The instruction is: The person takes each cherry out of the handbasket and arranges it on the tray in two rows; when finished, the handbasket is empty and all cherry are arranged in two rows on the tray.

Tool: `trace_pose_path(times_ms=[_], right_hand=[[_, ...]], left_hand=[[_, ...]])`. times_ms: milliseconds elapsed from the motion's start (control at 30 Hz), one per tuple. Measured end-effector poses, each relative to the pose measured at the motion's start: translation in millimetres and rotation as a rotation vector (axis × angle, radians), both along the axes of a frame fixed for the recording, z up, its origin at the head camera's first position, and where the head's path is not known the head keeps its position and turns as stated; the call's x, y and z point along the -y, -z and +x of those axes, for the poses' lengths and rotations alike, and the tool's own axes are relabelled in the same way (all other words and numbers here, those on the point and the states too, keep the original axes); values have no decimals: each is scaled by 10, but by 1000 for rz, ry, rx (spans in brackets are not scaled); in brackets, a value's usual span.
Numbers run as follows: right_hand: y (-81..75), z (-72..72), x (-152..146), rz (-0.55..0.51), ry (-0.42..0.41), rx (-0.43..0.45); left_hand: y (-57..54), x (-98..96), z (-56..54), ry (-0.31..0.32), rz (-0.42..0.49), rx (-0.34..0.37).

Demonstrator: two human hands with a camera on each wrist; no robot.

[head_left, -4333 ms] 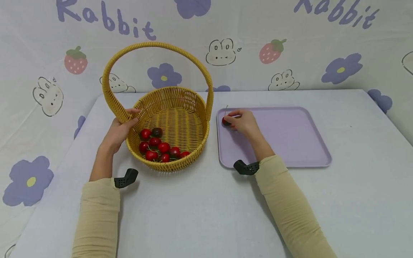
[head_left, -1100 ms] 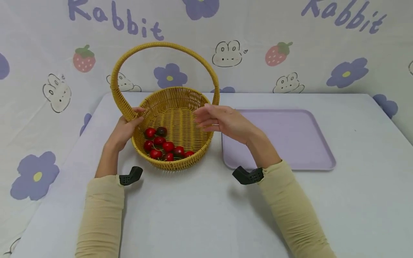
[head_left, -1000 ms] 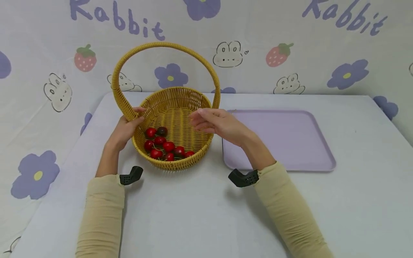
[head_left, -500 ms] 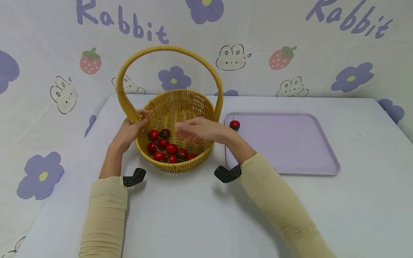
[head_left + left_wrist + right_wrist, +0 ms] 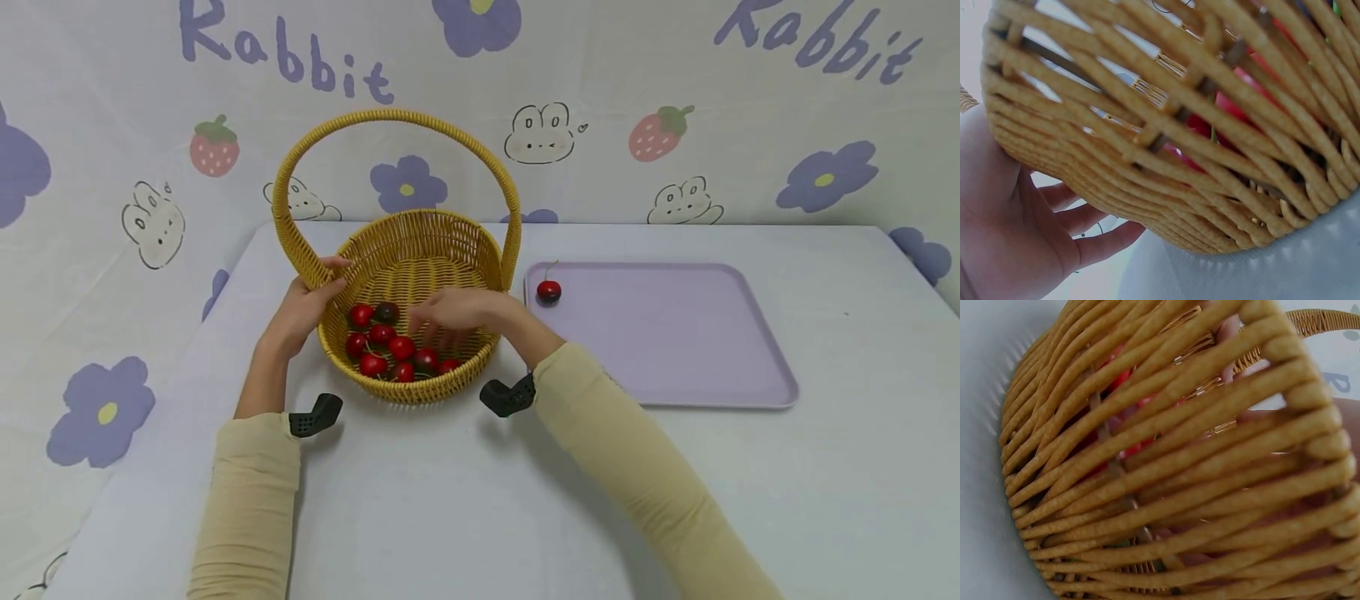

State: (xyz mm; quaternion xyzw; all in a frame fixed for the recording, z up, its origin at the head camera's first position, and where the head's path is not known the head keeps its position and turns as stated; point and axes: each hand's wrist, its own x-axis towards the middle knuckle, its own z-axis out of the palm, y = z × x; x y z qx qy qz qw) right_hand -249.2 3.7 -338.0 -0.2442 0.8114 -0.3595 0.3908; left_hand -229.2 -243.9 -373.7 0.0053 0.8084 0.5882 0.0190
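Observation:
A round yellow wicker basket (image 5: 408, 390) with a tall arched handle stands left of centre in the head view. My left hand (image 5: 298, 315) grips its left side at the foot of the handle; in the left wrist view its fingers (image 5: 1107, 244) lie along the woven wall. Several dark red cherries (image 5: 402, 348) lie in the basket's near left part. Inside the basket, my right hand (image 5: 467, 310) hangs over the right-hand cherries, palm down, fingers loosely bent, holding nothing visible. The basket wall (image 5: 1179, 462) largely hides that hand in the right wrist view.
A flat lilac tray (image 5: 667, 333) lies right of the basket on the white table (image 5: 420, 500). One stemmed cherry (image 5: 549, 292) sits at its far left corner. Behind the table hangs a printed cloth (image 5: 585, 67). Each sleeve end carries a black camera mount (image 5: 507, 397).
My right hand has let go of a cherry at the tray's corner, then moved left and down into the basket. The left hand keeps its grip. The head view has shifted slightly.

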Motion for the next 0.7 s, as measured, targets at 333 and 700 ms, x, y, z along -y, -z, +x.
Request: trace_pose_path(times_ms=[333, 700], right_hand=[[34, -18, 14, 48, -50, 76], [50, -9, 11, 42, -124, 4]], left_hand=[[8, -2, -12, 6, 1, -21], [8, -5, -10, 4, -13, -12]])
